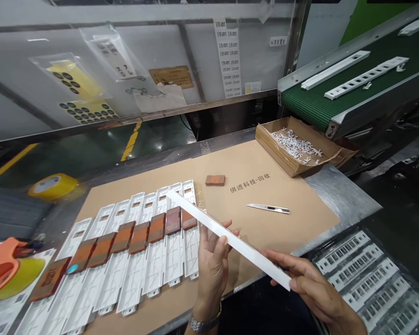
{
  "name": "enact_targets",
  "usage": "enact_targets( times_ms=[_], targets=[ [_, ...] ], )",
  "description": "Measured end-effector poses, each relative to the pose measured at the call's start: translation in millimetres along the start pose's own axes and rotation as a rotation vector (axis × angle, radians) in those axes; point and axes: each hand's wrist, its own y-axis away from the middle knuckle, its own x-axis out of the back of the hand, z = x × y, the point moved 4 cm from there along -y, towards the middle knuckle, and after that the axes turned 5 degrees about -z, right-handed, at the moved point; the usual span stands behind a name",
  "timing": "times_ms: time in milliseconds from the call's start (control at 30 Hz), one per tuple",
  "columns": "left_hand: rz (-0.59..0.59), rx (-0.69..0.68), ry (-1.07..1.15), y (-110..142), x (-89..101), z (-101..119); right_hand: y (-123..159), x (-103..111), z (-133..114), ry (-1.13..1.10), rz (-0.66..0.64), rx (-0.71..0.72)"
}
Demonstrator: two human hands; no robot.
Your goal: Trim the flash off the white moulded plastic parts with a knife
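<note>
A long white plastic strip [226,237] is held slantwise over the brown cardboard sheet [251,195]. My left hand [212,265] grips its middle, fingers curled around the edge. My right hand [305,279] pinches its near end. To the left lies a row of several white plastic strips [136,260], side by side. Brown rectangular blocks [139,235] rest across them in a line. One more brown block [215,180] lies alone on the cardboard beyond the row.
A utility knife [268,209] lies on the cardboard. A cardboard tray [296,145] of small white scraps stands at the back right, beneath a green conveyor [349,88] carrying white strips. Yellow tape [52,185], an orange tape dispenser [3,265], trays of strips [370,274] at right.
</note>
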Motion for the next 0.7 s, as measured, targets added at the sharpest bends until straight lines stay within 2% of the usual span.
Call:
enact_targets(
  times_ms=[200, 433, 700],
  targets=[
    [-0.081, -0.008, -0.003, -4.0, -20.9, -4.4, 14.9, 16.4, 3.5, 0.012, 0.065, 0.022],
    [-0.166, -0.025, -0.041, -6.4, -44.0, -6.6, 26.1, 22.4, -8.3, 0.011, 0.070, 0.102],
    [-0.206, -0.044, -0.077, -5.1, -54.4, -8.4, 30.8, 27.3, -16.9, 0.003, 0.040, 0.160]
  ],
)
